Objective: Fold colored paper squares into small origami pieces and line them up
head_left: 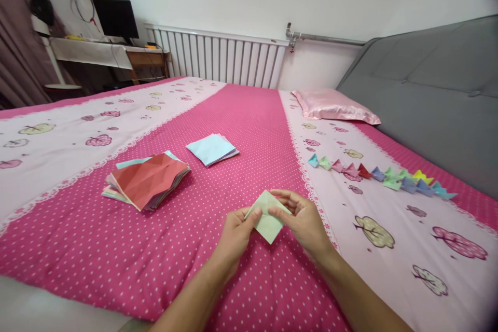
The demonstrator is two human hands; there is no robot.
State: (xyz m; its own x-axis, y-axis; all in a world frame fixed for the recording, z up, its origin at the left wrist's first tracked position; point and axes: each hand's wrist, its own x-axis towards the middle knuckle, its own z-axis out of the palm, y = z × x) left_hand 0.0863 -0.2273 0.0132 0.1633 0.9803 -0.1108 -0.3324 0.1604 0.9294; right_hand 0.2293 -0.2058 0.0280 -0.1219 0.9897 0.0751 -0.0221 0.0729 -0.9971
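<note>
A pale green sheet of origami paper (269,225), folded into a small square, is held between my two hands with one corner pointing toward me. My left hand (238,231) pinches its left corner, thumb on top. On the right side my right hand (302,220) grips it, thumb across the upper face and fingers behind. The fingers behind the paper are partly hidden. Beyond my hands lies a neat stack of light blue paper (212,149). Farther left is a looser pile of creased sheets, with a red sheet (150,179) on top.
Several small folded paper boats (392,180) in mixed colours line the right side of the pink dotted bedspread (249,114). A pink pillow (334,105) lies near the grey headboard (428,67). Behind the bed are a white radiator (218,57) and a desk with a monitor (115,18).
</note>
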